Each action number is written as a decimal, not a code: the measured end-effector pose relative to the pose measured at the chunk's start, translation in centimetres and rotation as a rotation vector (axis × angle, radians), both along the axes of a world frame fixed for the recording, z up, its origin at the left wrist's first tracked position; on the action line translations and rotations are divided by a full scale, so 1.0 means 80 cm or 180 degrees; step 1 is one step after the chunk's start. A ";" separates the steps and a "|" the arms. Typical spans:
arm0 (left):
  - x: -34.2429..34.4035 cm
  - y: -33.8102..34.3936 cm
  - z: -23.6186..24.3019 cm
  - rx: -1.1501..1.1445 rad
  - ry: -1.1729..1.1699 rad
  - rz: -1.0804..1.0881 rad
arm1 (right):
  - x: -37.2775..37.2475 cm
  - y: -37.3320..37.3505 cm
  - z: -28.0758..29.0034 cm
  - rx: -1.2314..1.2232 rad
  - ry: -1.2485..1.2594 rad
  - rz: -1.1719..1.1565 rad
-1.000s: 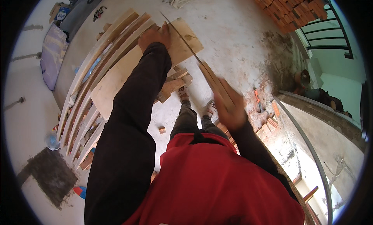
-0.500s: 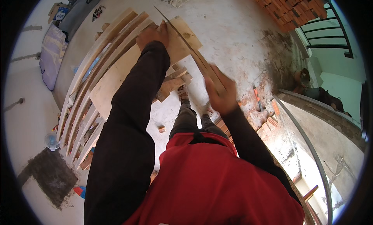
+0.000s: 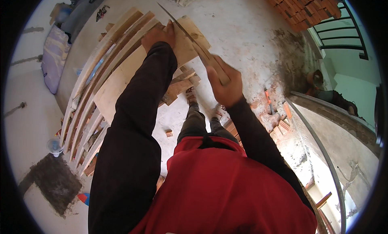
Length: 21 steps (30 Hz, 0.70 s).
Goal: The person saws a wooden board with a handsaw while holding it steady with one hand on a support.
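Note:
A pale wooden board [image 3: 123,74] lies slantwise on a stack of long timber planks [image 3: 91,78]. My left hand [image 3: 159,36] presses on its far part, fingers curled at the plank side and thumb toward the saw. In my right hand [image 3: 227,83], the fist is closed round the wooden handle of a handsaw [image 3: 190,41]. Its thin blade points up and left, edge-on across the board's right part, just right of my left hand. Whether the teeth are in a cut cannot be made out.
Short wood offcuts [image 3: 176,88] jut from under the board, above my feet. An orange-handled hammer [image 3: 268,97] lies on the floor at right. Stacked bricks [image 3: 301,7] stand at the far right by a black metal railing [image 3: 339,34]. A clear plastic container [image 3: 54,146] sits at left.
My right hand and the saw have moved a little forward and to the left along the blade's line. My left hand and the board stay in place.

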<state>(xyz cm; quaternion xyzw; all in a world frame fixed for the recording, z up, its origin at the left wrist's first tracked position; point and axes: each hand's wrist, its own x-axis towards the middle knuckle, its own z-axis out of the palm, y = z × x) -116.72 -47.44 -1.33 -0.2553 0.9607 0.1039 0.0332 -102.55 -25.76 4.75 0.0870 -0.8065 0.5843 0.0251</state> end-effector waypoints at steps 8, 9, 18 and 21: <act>0.015 -0.015 -0.002 -0.0016 0.0210 0.0059 | 0.132 0.104 0.073 0.0257 -0.0544 0.0540; 0.016 -0.015 -0.001 -0.0053 0.0240 0.0064 | 0.117 0.091 0.060 0.0188 -0.0479 0.0487; 0.016 -0.018 -0.007 0.0023 0.0431 -0.0057 | 0.072 0.046 0.025 0.0158 -0.0552 0.0343; 0.012 -0.018 0.002 -0.0073 -0.0111 0.0201 | 0.125 0.108 0.064 0.0317 -0.0497 0.0615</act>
